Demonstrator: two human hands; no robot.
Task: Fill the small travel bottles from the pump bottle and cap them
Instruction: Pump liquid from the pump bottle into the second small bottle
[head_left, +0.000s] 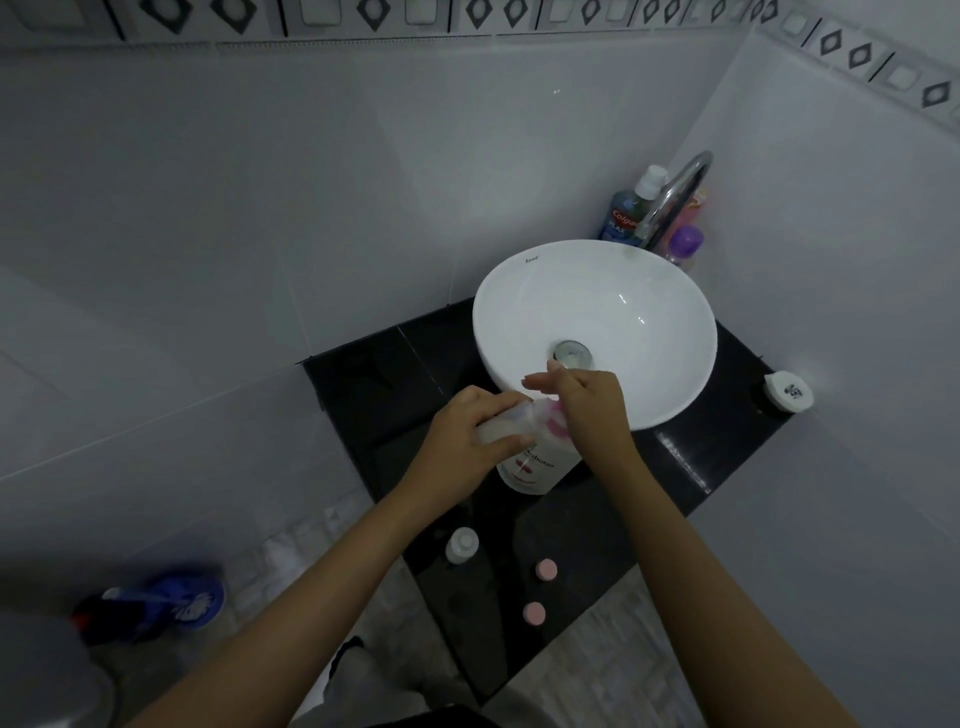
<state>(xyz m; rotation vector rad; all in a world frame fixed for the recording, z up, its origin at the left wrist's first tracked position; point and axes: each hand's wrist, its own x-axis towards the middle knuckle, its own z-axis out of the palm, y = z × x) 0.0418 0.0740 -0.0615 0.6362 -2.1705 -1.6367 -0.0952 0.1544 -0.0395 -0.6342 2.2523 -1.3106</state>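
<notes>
A white pump bottle (535, 470) with pink lettering stands on the black counter (582, 540) in front of the basin. My left hand (465, 439) grips a small clear travel bottle (506, 421), tilted against the pink pump head (553, 421). My right hand (587, 402) rests flat on top of the pump, fingers stretched out. A second small clear bottle (461, 544) stands uncapped nearer to me on the counter. Two pink caps (546, 569) (534, 613) lie to its right.
A white round basin (597, 291) with a chrome tap (675, 192) sits behind the bottles. Mouthwash (623, 213) and a purple-capped bottle (684, 243) stand at the back corner. A white round item (788, 392) lies at the counter's right end. A blue brush (171, 597) is on the floor.
</notes>
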